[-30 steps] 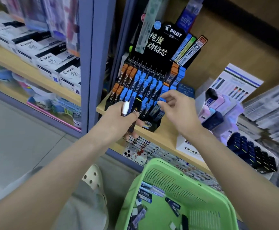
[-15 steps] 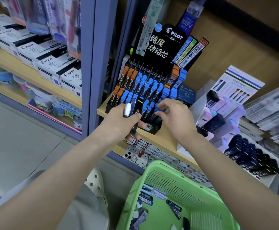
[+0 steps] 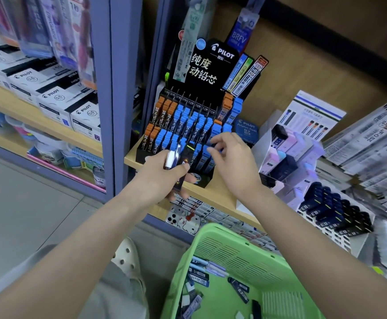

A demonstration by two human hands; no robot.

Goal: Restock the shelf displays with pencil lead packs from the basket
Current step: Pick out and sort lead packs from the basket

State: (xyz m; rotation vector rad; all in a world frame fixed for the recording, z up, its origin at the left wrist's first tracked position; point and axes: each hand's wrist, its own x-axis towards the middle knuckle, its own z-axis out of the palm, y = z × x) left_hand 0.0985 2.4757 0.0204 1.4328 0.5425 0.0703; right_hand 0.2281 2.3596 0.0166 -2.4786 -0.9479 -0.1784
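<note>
A grey floor (image 3: 26,215) fills the left of the frame. A wooden shelf (image 3: 213,194) crosses from the centre to the right, with a blue-grey post (image 3: 105,88) standing at its left end. A green basket (image 3: 234,254) sits at the bottom centre, below the shelf edge, and loose packs (image 3: 238,288) lie scattered on its floor.

On the shelf, in the upper centre, stands a black Pilot display (image 3: 211,65), its rows filled with orange- and blue-capped packs. White boxes (image 3: 49,88) line another shelf in the upper left. To the right of the display are a pastel rack (image 3: 291,153) and a dark tray (image 3: 333,208).

Both forearms reach up from the bottom corners and cover the display's front row. The left hand (image 3: 162,173) is curled round a few held packs (image 3: 176,155) at the display's lower left. The right hand (image 3: 231,162) pinches a blue pack (image 3: 219,149) at the lower right rows.
</note>
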